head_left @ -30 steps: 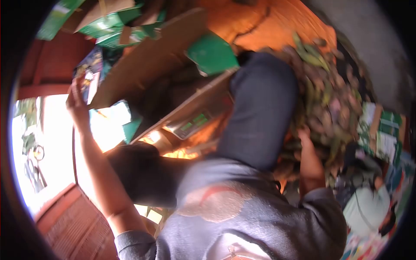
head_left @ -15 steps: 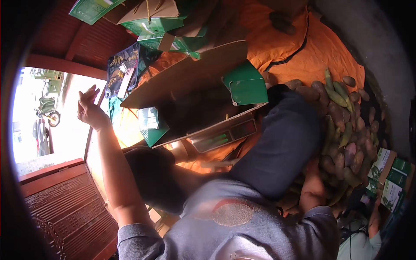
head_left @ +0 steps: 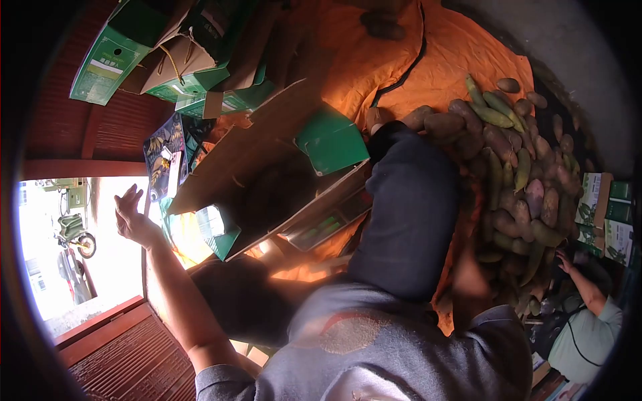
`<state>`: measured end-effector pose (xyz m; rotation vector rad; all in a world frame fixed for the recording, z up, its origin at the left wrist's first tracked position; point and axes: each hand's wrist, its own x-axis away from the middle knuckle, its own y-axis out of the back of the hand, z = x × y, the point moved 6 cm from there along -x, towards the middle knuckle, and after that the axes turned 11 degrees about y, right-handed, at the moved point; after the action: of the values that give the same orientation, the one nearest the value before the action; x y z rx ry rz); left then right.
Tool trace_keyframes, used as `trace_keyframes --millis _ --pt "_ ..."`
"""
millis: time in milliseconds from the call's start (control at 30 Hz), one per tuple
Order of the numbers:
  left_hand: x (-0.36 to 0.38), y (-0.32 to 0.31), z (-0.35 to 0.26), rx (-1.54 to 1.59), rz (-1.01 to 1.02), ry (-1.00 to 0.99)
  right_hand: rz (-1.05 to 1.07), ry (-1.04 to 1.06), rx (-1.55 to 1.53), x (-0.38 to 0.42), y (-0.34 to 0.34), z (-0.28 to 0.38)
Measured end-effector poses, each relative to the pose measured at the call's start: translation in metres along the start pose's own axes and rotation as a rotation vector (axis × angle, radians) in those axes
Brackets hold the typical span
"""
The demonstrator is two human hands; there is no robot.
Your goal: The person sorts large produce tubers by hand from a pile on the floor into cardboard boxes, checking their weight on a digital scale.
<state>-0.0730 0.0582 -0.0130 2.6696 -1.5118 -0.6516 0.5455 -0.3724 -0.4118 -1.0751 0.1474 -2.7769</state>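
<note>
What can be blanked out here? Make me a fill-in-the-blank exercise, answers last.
The left hand holds ____.
The heap of produce lies on the person's ____ side.
The sheet past the knee is coloured ____.
The open box is made of ____.
Missing words: nothing; right; orange; cardboard.

before you, the orange sheet [head_left: 461, 43] is bearing an open carton [head_left: 251, 137] left and brown tubers [head_left: 444, 125] and green gourds [head_left: 491, 115] right.
</note>
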Motion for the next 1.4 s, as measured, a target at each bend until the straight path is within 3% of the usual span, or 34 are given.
trace_keyframes --millis 133,233,300,400,433,500,567,600,633,700,767,867,967,1000,1100,1133,1233,1267,1400 --pt "0.012 -0.020 -0.015 0.038 0.119 0.101 0.164 0.016 -0.177 0.033 -0.021 0.000" --pt "0.026 -0.043 -0.035 -0.109 0.348 -0.128 0.326 0.050 -0.296 0.058 -0.046 0.017" --pt "0.039 -0.058 -0.043 -0.123 0.420 -0.134 0.440 0.072 -0.360 0.068 -0.066 0.043" --pt "0.054 -0.072 -0.057 -0.303 0.515 -0.236 0.390 -0.012 -0.277 0.053 -0.078 0.091" --pt "0.059 -0.075 -0.062 -0.370 0.540 -0.298 0.376 0.224 -0.095 0.068 -0.095 0.126" --pt "0.062 -0.078 -0.054 -0.443 0.600 -0.270 0.402 0.483 -0.013 0.098 -0.134 0.189" --pt "0.068 -0.078 -0.054 -0.449 0.660 -0.264 0.683 0.518 -0.181 0.156 -0.187 0.238" --pt "0.070 -0.078 -0.053 -0.444 0.669 -0.288 1.003 0.460 -0.234 0.185 -0.215 0.255" --pt "0.071 -0.079 -0.051 -0.440 0.680 -0.314 1.112 0.481 -0.216 0.220 -0.242 0.265" --pt "0.071 -0.080 -0.050 -0.452 0.689 -0.388 1.263 0.586 -0.061 0.295 -0.298 0.271" --pt "0.069 -0.081 -0.042 -0.462 0.700 -0.342 1.443 0.631 0.153 0.333 -0.344 0.267" --pt "0.067 -0.083 -0.035 -0.533 0.708 -0.300 1.519 0.700 0.523 0.370 -0.388 0.229" --pt "0.063 -0.078 -0.031 -0.574 0.719 -0.260 1.540 0.592 0.935 0.392 -0.413 0.181" --pt "0.063 -0.077 -0.029 -0.595 0.732 -0.257 1.517 0.723 0.920 0.422 -0.424 0.160" --pt "0.057 -0.072 -0.023 -0.644 0.740 -0.273 1.685 0.956 1.623 0.436 -0.439 0.119" --pt "0.055 -0.071 -0.021 -0.649 0.723 -0.294 1.723 1.228 1.839 0.443 -0.439 0.109" --pt "0.052 -0.067 -0.020 -0.601 0.723 -0.282 1.670 1.372 2.225 0.441 -0.439 0.076" --pt "0.051 -0.064 -0.022 -0.608 0.739 -0.270 1.628 1.278 2.332 0.435 -0.441 0.068" --pt "0.054 -0.068 -0.014 -0.617 0.805 -0.265 1.599 1.306 2.573 0.422 -0.447 0.039"
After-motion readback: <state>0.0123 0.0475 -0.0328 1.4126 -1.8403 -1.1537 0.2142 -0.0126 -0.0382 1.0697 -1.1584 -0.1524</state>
